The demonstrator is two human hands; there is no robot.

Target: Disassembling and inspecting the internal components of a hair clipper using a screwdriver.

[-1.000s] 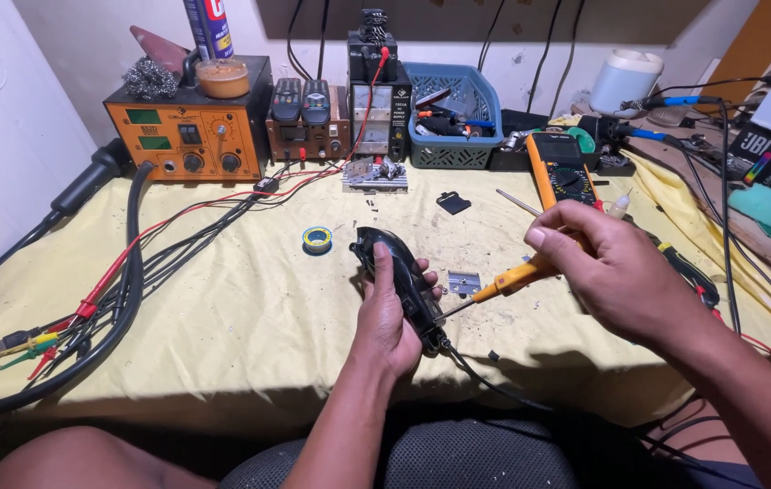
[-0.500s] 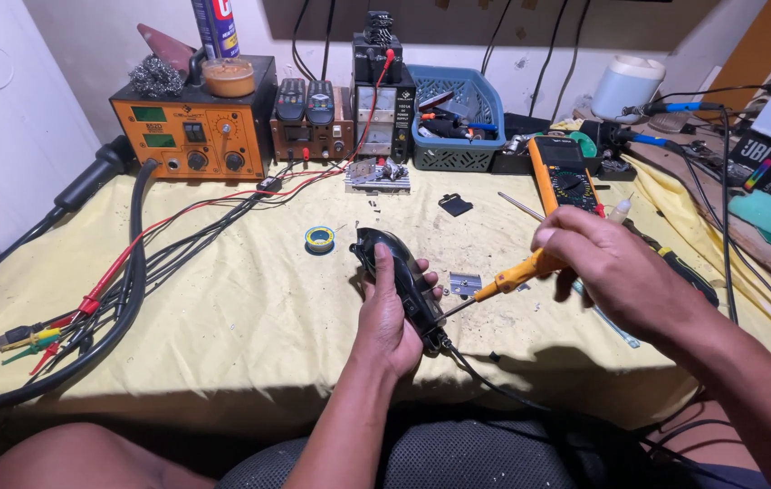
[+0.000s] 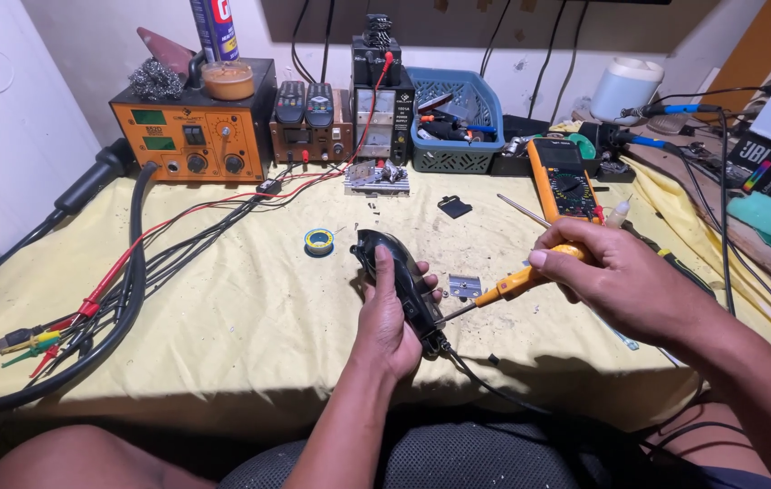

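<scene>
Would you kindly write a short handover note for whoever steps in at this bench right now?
Left hand: grips the black corded hair clipper, held just above the yellow cloth.
Right hand: holds the orange-handled screwdriver, tip at the clipper's lower side.
Nearby: small metal blade plate, solder roll, multimeter.
Done: blade plate appears off.
Left: cannot tell whether the screw is out.

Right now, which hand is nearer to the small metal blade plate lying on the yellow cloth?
Left. The left hand holds the black hair clipper just beside the metal blade plate, fingertips almost reaching it. The right hand sits farther right, holding the orange screwdriver.
</scene>
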